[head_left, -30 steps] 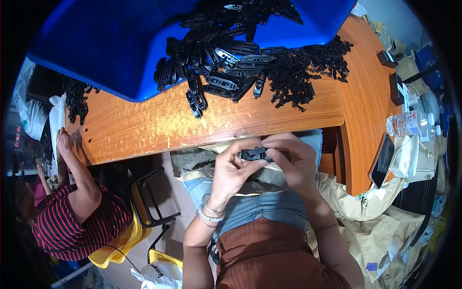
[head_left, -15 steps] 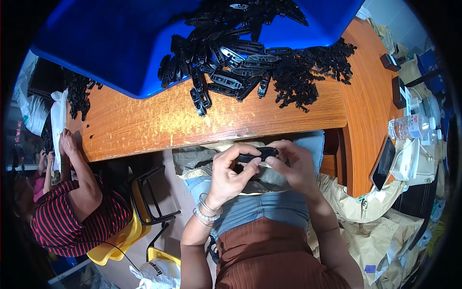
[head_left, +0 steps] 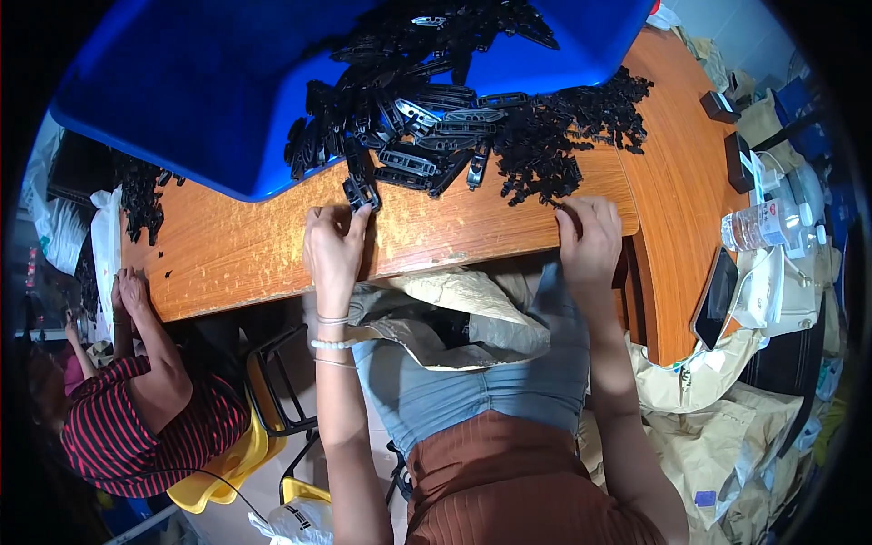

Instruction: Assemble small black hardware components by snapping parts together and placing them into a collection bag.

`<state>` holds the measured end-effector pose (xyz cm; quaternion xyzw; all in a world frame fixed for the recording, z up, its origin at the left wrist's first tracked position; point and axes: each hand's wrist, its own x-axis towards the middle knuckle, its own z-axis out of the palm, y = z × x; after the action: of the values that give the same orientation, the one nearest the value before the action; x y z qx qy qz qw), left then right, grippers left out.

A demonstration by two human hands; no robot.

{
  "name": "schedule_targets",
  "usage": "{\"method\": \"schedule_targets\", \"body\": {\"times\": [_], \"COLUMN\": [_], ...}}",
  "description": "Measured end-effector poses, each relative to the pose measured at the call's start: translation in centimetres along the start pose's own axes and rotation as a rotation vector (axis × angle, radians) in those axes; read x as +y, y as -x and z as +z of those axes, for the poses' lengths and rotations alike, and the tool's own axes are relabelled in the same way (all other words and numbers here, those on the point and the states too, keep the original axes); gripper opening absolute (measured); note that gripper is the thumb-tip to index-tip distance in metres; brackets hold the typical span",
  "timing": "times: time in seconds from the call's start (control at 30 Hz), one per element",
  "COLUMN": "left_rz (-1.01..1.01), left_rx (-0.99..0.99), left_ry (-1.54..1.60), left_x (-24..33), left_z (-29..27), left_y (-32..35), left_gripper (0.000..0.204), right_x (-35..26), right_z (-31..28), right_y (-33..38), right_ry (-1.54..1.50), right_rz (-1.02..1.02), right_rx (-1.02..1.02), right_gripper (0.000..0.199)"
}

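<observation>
My left hand (head_left: 334, 247) reaches onto the table, its thumb and fingers closed on the near end of a long black plastic part (head_left: 361, 193) at the edge of a heap. That heap of long, slotted black plastic parts (head_left: 409, 162) spills from a blue bin (head_left: 263, 150). Farther right, my right hand (head_left: 592, 243) pinches at the near edge of a pile of small black plastic pieces (head_left: 536, 159); its fingertips appear closed on one small piece, partly hidden. On my lap lies an open paper bag (head_left: 481, 295) with dark contents.
A wooden table (head_left: 436, 241) spans the front. At right are a phone (head_left: 716, 298), a water bottle (head_left: 758, 225) and paper sacks (head_left: 727, 436). A co-worker in a striped shirt (head_left: 150, 418) sits at left by a yellow chair (head_left: 222, 472).
Both hands were together above my lap around a black plastic part, which has left them. They have parted and moved forward to the table, left hand to the long parts, right to the small pieces.
</observation>
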<state>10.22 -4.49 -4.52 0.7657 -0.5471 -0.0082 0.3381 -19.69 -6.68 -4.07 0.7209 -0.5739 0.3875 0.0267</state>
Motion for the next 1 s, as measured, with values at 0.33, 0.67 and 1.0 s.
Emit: {"method": "schedule_targets", "body": {"times": [0.33,0.67,1.0], "left_rz": [-0.13,-0.243,-0.369], "left_rx": [0.02,-0.648,-0.691], "left_ry": [0.679,1.22,1.522], "left_x": [0.7,8.2,10.3], "left_z": [-0.9,-2.2,-2.2], "left_y": [3.1,7.0,8.2], "left_gripper": [0.015,0.028,0.023], "right_x": [1.3,-4.9,-6.0], "right_z": [1.5,-3.6,-3.3], "right_y": [2.3,0.5,1.4], "right_ry": [-0.263,-0.859,-0.922], "right_rz": [-0.046,-0.088,0.074], "right_rx": [-0.023,-0.265,-0.281], "right_gripper": [0.012,0.018,0.017]}}
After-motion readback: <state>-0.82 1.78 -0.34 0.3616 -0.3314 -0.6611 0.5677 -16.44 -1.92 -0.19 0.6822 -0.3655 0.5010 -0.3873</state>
